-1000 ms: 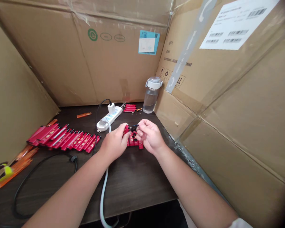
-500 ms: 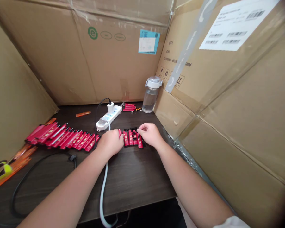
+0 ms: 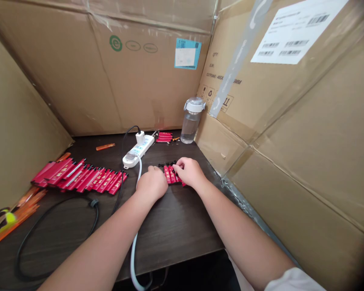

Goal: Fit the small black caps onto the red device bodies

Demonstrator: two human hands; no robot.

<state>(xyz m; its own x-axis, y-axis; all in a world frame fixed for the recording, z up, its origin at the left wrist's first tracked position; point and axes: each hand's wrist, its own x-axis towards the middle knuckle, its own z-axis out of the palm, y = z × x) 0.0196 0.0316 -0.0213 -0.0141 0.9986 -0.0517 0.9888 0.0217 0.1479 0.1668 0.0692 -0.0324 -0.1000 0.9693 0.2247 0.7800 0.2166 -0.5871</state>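
Two hands sit close together near the centre of the worktop [image 3: 169, 226]. Our right hand [image 3: 190, 171] curls its fingers down onto a small group of red packets [image 3: 171, 174], though we cannot tell whether it is pinching them. Our left hand [image 3: 152, 185] rests just beside them, its fingers curled in, and we cannot tell whether anything is inside it. Small black pieces [image 3: 166, 164] show along the packets' far ends. Toward the left lies a long overlapping row of red packets [image 3: 78, 176], with a power strip [image 3: 138, 150] above the hands and a white cable [image 3: 133, 246] running down past the left wrist. We judge that cable the likeliest snag: a wrist dragging across it could pull the strip into the row. Heavy pressing could scatter the black pieces, and a careless reach could tip the bottle [image 3: 191, 121].
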